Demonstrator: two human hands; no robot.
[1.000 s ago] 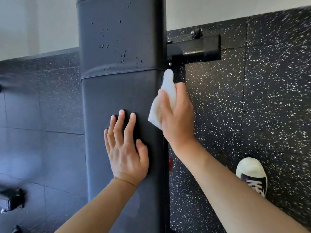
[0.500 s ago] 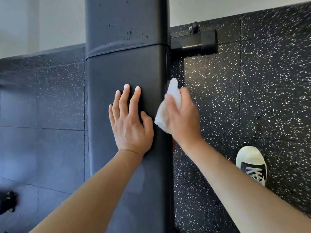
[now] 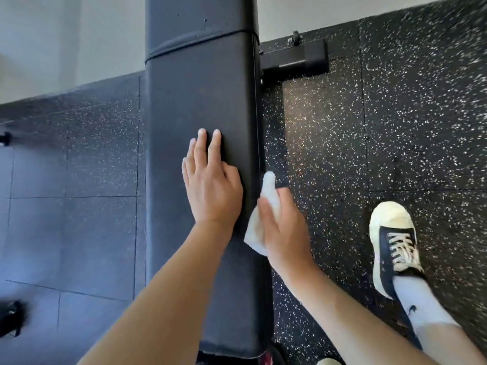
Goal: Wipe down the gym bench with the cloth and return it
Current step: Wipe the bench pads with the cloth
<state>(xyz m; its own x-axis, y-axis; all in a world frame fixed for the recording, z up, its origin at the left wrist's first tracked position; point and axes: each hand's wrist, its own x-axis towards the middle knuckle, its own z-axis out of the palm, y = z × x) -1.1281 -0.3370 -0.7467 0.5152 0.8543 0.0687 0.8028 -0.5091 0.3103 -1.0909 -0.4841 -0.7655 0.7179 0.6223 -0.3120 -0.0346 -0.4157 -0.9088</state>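
The black padded gym bench (image 3: 200, 96) runs away from me up the middle of the view, with a seam across it near the far end. My left hand (image 3: 210, 185) lies flat on its top, fingers straight. My right hand (image 3: 283, 227) grips a white cloth (image 3: 263, 212) and holds it against the bench's right side edge. Part of the cloth sticks out above my fingers and below my palm.
The bench's black metal foot bar (image 3: 295, 60) juts right at the far end. Speckled black rubber floor (image 3: 395, 127) spreads around. My foot in a black-and-white sneaker (image 3: 394, 248) stands right of the bench. Dark equipment (image 3: 10, 317) sits at lower left.
Both hands have slid toward me along the bench; the cloth has travelled down the right edge. The view has tilted down, showing more of the near end and my foot.
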